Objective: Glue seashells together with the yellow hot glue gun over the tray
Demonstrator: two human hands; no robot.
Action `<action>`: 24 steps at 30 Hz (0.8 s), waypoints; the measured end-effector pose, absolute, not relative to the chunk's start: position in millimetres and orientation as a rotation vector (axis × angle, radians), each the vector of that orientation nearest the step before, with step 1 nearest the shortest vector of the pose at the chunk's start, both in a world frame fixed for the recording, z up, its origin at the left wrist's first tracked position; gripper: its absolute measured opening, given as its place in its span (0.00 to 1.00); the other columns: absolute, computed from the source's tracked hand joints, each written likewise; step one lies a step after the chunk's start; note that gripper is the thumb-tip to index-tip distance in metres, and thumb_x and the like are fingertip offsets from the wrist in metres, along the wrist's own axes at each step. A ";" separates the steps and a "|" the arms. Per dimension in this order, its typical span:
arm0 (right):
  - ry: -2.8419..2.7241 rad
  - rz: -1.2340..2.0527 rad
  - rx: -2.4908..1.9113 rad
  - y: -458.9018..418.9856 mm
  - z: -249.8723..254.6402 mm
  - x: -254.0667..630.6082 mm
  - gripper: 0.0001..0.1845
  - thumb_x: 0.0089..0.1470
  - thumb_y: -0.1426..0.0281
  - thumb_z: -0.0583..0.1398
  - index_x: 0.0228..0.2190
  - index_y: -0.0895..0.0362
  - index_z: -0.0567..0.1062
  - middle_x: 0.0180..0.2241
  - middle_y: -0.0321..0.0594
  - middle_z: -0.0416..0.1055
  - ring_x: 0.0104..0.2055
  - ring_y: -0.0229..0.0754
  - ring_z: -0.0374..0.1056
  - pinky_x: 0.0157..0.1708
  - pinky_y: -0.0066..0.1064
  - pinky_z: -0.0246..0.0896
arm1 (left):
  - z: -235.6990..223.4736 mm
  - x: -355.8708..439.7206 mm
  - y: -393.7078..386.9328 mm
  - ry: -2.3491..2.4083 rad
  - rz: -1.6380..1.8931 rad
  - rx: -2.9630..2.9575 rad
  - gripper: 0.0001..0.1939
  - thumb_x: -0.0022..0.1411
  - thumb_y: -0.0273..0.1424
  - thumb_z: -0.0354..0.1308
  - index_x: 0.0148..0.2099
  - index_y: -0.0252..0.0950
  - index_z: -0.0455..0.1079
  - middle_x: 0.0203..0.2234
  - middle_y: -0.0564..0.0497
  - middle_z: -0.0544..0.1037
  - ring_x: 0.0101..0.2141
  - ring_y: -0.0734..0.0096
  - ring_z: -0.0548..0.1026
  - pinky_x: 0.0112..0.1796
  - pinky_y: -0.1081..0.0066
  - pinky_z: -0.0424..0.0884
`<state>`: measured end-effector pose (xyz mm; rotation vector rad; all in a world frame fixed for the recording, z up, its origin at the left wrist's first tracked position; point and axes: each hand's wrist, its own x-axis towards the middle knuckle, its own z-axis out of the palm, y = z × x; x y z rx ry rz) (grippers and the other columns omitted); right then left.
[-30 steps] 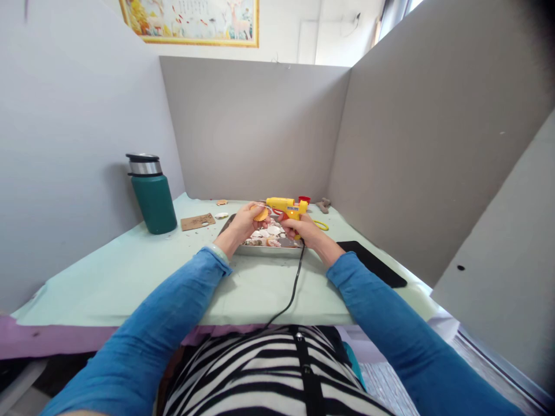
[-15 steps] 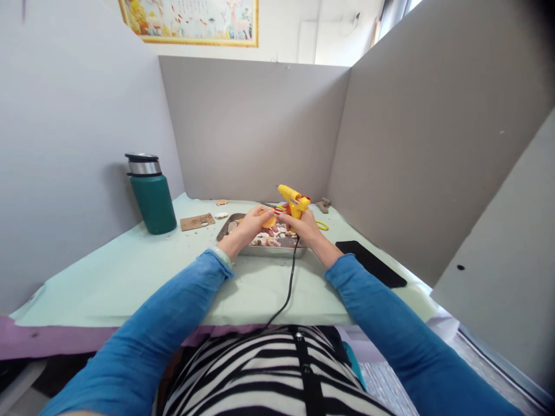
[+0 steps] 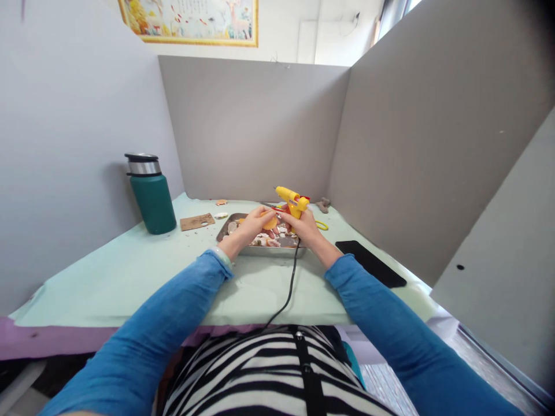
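My left hand (image 3: pixel 253 226) is closed on an orange seashell (image 3: pixel 270 222), held above a metal tray (image 3: pixel 260 251). The fingers of my right hand (image 3: pixel 304 227) wrap round the grip of a yellow glue gun (image 3: pixel 291 198), whose nozzle points up and to the left. My right thumb reaches toward the seashell; whether it touches it I cannot tell. Below both hands, the tray holds many white and brownish shells (image 3: pixel 271 241). A black cord (image 3: pixel 291 283) runs from the glue gun down over the table's front edge.
A green bottle (image 3: pixel 152 202) stands at the left. Near it lie a cardboard piece (image 3: pixel 197 222), a small white piece (image 3: pixel 221 215) and an orange piece (image 3: pixel 221 202). A black flat object (image 3: pixel 371 263) is at the right. Grey panels (image 3: pixel 255 127) enclose the table.
The glue gun has shifted slightly to the left and down in my right hand. My left hand and the seashell stay in nearly the same place.
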<state>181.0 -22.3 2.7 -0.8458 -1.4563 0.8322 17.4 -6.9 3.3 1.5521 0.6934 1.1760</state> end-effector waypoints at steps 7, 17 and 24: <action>-1.460 0.846 -0.854 -22.5 2.4 182.3 0.17 0.44 0.61 0.68 0.34 0.54 0.72 0.19 0.31 0.64 0.19 0.35 0.59 0.19 0.28 0.54 | 4.7 16.7 -10.9 0.698 1.154 1.619 0.15 0.61 0.39 0.63 0.39 0.36 0.63 0.20 0.52 0.75 0.20 0.69 0.74 0.21 0.73 0.67; -1.441 0.878 -0.827 -19.8 -0.6 182.0 0.17 0.43 0.62 0.68 0.35 0.54 0.72 0.20 0.33 0.64 0.19 0.36 0.59 0.19 0.30 0.55 | 7.8 17.2 -15.7 0.694 1.153 1.680 0.16 0.60 0.41 0.63 0.37 0.37 0.61 0.18 0.54 0.74 0.18 0.71 0.73 0.21 0.74 0.66; -1.452 0.864 -0.810 -18.9 -1.6 181.9 0.17 0.44 0.62 0.68 0.36 0.55 0.73 0.22 0.33 0.66 0.19 0.35 0.58 0.19 0.30 0.56 | 6.3 15.8 -13.6 0.734 1.149 1.794 0.15 0.63 0.41 0.59 0.36 0.37 0.59 0.18 0.55 0.73 0.19 0.72 0.73 0.21 0.75 0.67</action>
